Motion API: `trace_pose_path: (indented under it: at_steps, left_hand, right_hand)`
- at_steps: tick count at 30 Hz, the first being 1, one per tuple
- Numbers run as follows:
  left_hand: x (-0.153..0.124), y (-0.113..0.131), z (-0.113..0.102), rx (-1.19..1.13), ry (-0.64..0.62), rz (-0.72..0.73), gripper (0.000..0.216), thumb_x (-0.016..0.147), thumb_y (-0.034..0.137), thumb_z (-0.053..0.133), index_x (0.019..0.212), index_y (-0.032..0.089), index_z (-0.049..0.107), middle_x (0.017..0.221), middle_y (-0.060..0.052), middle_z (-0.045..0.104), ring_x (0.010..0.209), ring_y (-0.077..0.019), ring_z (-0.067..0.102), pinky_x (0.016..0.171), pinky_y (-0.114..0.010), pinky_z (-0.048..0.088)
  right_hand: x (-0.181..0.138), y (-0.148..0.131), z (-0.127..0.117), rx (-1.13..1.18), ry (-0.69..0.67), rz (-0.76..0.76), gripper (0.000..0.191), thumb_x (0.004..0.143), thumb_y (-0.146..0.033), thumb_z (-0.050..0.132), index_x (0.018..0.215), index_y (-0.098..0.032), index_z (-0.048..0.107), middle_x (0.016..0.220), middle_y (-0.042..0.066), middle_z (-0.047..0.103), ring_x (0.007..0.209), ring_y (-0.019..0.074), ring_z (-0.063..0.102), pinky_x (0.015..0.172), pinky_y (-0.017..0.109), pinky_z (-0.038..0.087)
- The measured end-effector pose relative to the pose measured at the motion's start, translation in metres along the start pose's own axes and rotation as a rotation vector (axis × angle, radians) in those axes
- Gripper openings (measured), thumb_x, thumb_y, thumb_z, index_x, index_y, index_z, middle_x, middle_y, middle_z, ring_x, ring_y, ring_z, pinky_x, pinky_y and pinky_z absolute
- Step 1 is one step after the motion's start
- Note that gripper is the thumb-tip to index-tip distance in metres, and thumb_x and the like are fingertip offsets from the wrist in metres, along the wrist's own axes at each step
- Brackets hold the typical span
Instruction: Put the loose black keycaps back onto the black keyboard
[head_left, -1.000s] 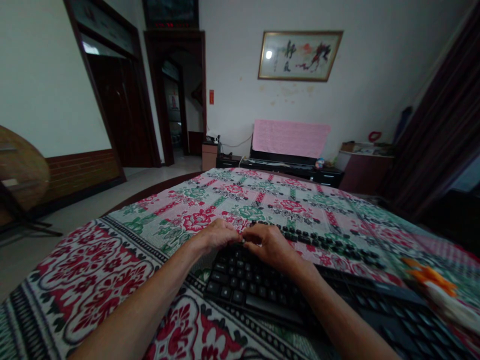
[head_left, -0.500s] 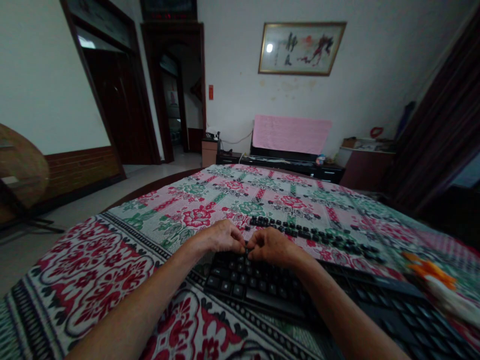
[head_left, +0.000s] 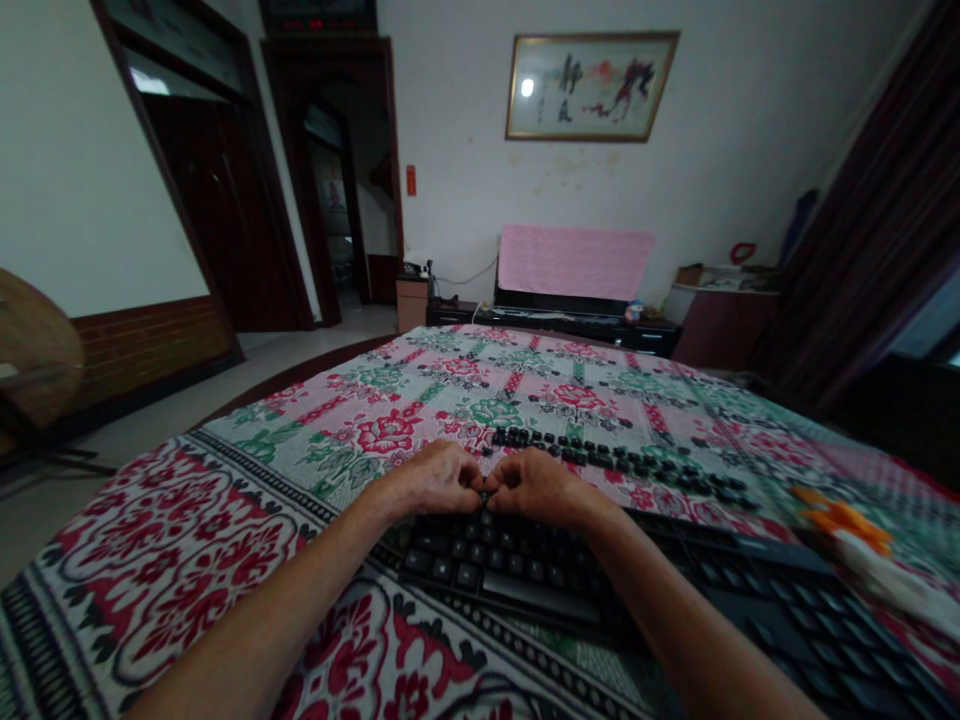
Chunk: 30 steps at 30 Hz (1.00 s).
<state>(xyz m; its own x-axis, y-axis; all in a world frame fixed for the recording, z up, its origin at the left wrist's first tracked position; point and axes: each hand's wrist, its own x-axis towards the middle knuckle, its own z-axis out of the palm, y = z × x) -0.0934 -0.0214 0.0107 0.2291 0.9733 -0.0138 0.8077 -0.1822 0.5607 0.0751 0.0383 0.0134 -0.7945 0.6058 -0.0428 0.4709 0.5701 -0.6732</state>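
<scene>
A black keyboard point(head_left: 525, 580) lies in front of me on the flowered cloth, partly hidden by my hands and right forearm. At its upper left edge my left hand point(head_left: 442, 478) is closed, thumb and fingers pinched. My right hand point(head_left: 532, 487) is closed in a pinch too, its fingertips nearly meeting the left ones. A small dark keycap point(head_left: 485, 493) shows between the fingertips of both hands, mostly covered. Beyond my hands, several loose black keycaps point(head_left: 622, 460) lie in uneven rows on the cloth.
A second black keyboard point(head_left: 817, 610) lies at the right. Beside it rests a blurred orange and white item point(head_left: 847, 525). The patterned tablecloth point(head_left: 247, 540) covers the table. Farther back stand a low black cabinet point(head_left: 652, 338) and a pink cloth-covered screen point(head_left: 574, 258).
The whole view has shifted slightly, so things appear a little farther left. My hands stay at the keyboard's upper edge, the fingertips drawn closer together around the small keycap.
</scene>
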Motion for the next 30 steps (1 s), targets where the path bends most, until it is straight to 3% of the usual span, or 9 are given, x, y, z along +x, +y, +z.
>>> trace_pose_path:
  at_steps: [20,30]
  left_hand:
    - [0.0009,-0.0006,-0.0009,0.108,-0.013,0.032,0.025,0.059,0.025,0.047,0.077,0.016,0.062,0.056,0.004,0.052,0.048,-0.0062,0.043,0.042,-0.015,0.026]
    - [-0.0011,0.0026,-0.0002,0.153,-0.007,0.01,0.022,0.06,0.026,0.046,0.072,0.017,0.061,0.057,0.004,0.054,0.05,-0.0069,0.044,0.043,-0.016,0.026]
  right_hand:
    - [-0.0005,-0.0024,0.0014,-0.04,0.09,-0.009,0.022,0.061,-0.028,0.048,0.065,-0.013,0.064,0.055,-0.001,0.055,0.05,0.0075,0.042,0.042,0.017,0.029]
    - [-0.0007,-0.0062,0.0016,-0.072,0.062,0.008,0.022,0.06,-0.028,0.047,0.062,-0.013,0.063,0.05,-0.002,0.049,0.046,0.0063,0.038,0.041,0.017,0.027]
